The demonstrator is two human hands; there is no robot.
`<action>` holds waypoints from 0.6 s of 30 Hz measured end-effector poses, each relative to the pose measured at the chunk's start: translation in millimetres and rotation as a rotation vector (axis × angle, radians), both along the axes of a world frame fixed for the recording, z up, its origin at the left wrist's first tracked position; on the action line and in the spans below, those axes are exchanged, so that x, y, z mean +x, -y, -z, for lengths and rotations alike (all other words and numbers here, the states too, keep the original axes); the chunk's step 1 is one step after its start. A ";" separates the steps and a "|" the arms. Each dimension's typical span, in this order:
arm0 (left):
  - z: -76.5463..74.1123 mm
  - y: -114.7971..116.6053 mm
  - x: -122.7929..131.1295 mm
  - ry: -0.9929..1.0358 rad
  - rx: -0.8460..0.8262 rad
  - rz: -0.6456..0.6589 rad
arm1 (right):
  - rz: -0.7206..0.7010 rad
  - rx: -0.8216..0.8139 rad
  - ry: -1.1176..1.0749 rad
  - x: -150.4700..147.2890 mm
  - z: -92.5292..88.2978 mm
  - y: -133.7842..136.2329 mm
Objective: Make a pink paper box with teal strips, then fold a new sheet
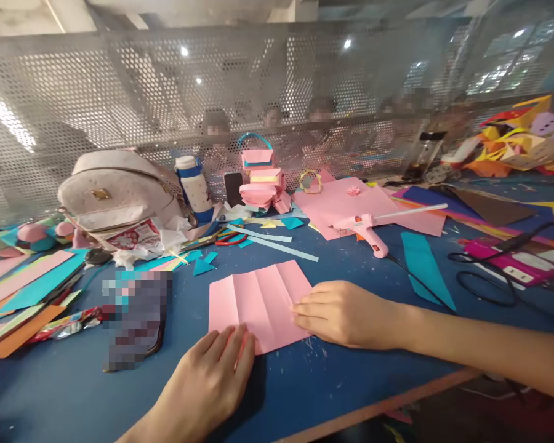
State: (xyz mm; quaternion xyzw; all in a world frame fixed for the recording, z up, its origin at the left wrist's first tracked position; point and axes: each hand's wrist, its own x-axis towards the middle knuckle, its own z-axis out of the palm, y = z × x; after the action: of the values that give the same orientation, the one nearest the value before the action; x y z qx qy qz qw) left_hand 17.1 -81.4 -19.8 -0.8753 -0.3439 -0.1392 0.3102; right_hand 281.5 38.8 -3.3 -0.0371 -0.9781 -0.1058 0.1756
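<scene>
A pink sheet of paper [263,301] with several parallel creases lies on the blue tabletop in front of me, its panels slightly raised along the folds. My left hand [212,372] grips its lower left edge, fingers close together on top and the thumb hidden. At the right edge, the fingers of my right hand [341,314] press together on the paper, and that thumb is out of sight too. Beyond the sheet are a pink glue gun [369,234] with a clear glue stick in its back and thin pale blue paper strips [281,246].
A pink paper model [261,184], a bottle [194,187] and a backpack [120,184] stand before a perforated metal screen [258,74]. A phone [141,320] lies left. Right are a teal strip [427,271], a magenta power strip [517,264] and black cords.
</scene>
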 end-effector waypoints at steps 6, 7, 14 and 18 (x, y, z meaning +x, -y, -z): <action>2.0 -7.5 9.0 -0.068 -0.058 -0.005 | -0.053 -0.129 0.022 -6.4 -0.4 -7.1; 1.7 -9.7 11.1 -0.072 -0.071 -0.012 | -0.050 -0.164 0.025 -7.9 -0.4 -9.3; -6.9 -29.4 2.5 -0.017 -0.139 0.126 | 0.357 -0.610 -0.082 -16.1 -8.8 -42.5; -11.3 -40.2 -22.5 0.091 -0.176 0.200 | 0.500 -0.877 -0.104 -13.0 -11.6 -52.0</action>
State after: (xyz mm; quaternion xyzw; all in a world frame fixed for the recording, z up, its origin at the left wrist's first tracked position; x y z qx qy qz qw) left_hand -5.4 -41.2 -8.5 -0.9218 -0.2796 -0.1782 0.2008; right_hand 268.5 90.8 8.4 -0.3457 -0.8816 0.2779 0.1613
